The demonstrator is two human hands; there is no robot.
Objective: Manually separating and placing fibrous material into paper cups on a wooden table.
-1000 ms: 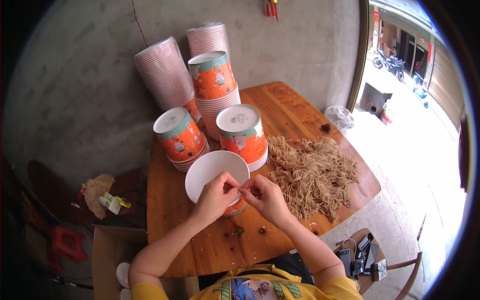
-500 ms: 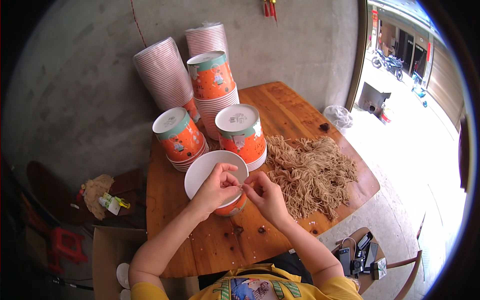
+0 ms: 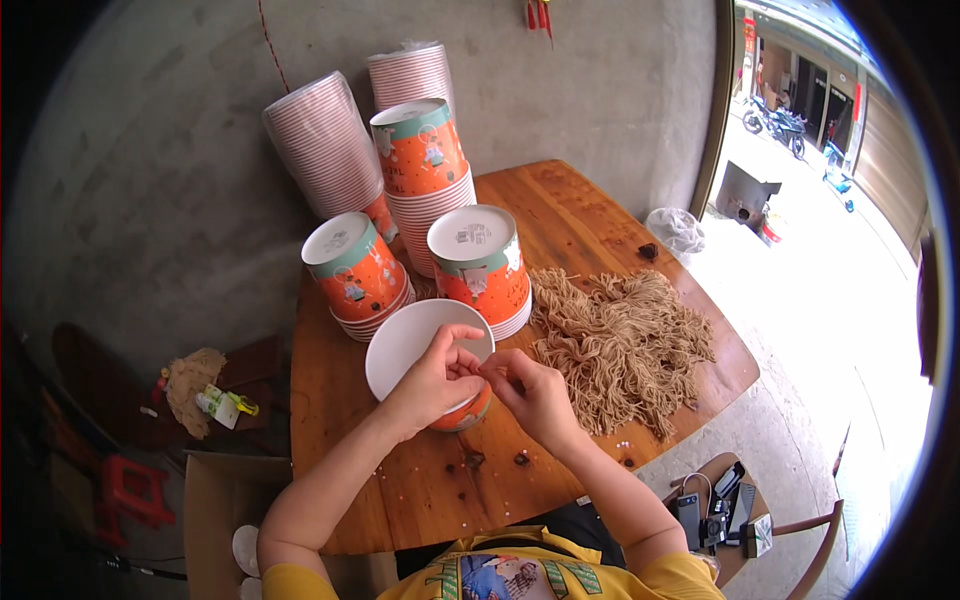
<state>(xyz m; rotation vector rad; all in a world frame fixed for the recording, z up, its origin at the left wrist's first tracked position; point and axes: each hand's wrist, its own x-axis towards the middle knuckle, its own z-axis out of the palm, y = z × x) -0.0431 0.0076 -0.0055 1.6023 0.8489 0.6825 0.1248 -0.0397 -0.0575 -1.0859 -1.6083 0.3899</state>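
An open paper tub [image 3: 402,345], white inside and orange outside, stands upright on the wooden table in front of me. Over its near right rim, my left hand [image 3: 440,380] has its thumb and fingers curled together, with the index finger arched. Right beside it, my right hand [image 3: 530,392] pinches thumb against fingertips, almost touching the left fingers. Whatever lies between the fingertips is too small to make out. Close to the right hand is a heap of tan cords [image 3: 630,345] with loose strands.
Upside-down stacks of orange-and-green tubs, left [image 3: 355,268] and right [image 3: 475,255], stand behind the open one. Taller wrapped stacks [image 3: 325,140] lean by the wall. Small white bits [image 3: 400,470] dot the table [image 3: 530,205]. A cardboard box [image 3: 215,500] sits at lower left, a stool with devices [image 3: 715,525] at lower right.
My right hand's fingers have curled in a little more at the pinch. My left hand stays nearly in place, and the tub has not visibly moved on the table.
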